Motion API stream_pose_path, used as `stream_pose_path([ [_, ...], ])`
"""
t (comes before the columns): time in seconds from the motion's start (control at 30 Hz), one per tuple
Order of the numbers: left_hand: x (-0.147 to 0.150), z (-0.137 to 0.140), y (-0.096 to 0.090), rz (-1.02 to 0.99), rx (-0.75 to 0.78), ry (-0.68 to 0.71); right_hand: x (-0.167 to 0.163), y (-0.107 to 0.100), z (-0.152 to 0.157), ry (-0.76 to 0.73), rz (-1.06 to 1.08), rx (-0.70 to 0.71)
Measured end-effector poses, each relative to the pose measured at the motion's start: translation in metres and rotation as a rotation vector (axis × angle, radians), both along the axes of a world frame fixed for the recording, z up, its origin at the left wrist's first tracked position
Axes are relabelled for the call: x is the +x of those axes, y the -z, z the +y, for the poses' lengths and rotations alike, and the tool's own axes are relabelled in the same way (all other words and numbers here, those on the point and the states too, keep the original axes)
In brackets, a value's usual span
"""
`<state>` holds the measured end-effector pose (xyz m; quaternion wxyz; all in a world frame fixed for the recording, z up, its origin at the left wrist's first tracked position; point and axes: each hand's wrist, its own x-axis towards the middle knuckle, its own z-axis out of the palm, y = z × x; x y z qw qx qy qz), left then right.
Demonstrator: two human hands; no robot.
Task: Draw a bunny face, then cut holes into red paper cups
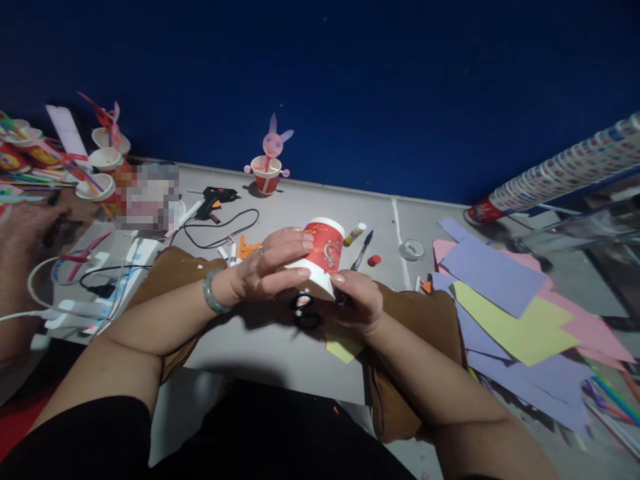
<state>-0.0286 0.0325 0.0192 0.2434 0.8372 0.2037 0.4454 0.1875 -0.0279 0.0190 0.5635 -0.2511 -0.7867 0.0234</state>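
A red and white paper cup point(327, 250) is tilted on its side between my hands, above the table. My left hand point(273, 263) is wrapped round its left side, fingers closed on the wall. My right hand point(357, 300) pinches the near rim, its thumb against the white edge. Something small and dark shows by the right fingers; I cannot make it out. Just below the cup are the black loop handles of scissors point(306, 321), their blades hidden. Beyond the right hand lie a black pen point(363, 250), a yellow glue stick point(355, 233) and a red cap point(374, 260).
Brown cushions point(415, 333) lie under both forearms. A cup with a pink rabbit figure point(267, 177) and a hot glue gun point(217, 200) stand behind. Coloured paper point(500, 273) and stacked cups point(565, 170) are right; a power strip point(120, 280) and another person's arm point(20, 267) left.
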Motion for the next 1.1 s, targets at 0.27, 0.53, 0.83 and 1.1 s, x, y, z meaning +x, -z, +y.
stream_pose_path([
  [0.27,0.006,-0.004,-0.025,-0.021,0.839,-0.035,0.005,0.0,-0.003,0.026,0.015,-0.098],
  [0.53,-0.005,-0.007,-0.008,0.151,0.358,-0.06,0.003,-0.001,-0.005,-0.075,0.109,-0.164],
  [0.83,0.001,-0.01,-0.022,0.022,0.708,-0.109,0.001,0.004,-0.011,-0.032,0.17,-0.186],
  [1.1,0.008,-0.013,-0.038,-0.006,0.887,-0.146,-0.002,-0.008,-0.006,0.13,0.174,-0.034],
])
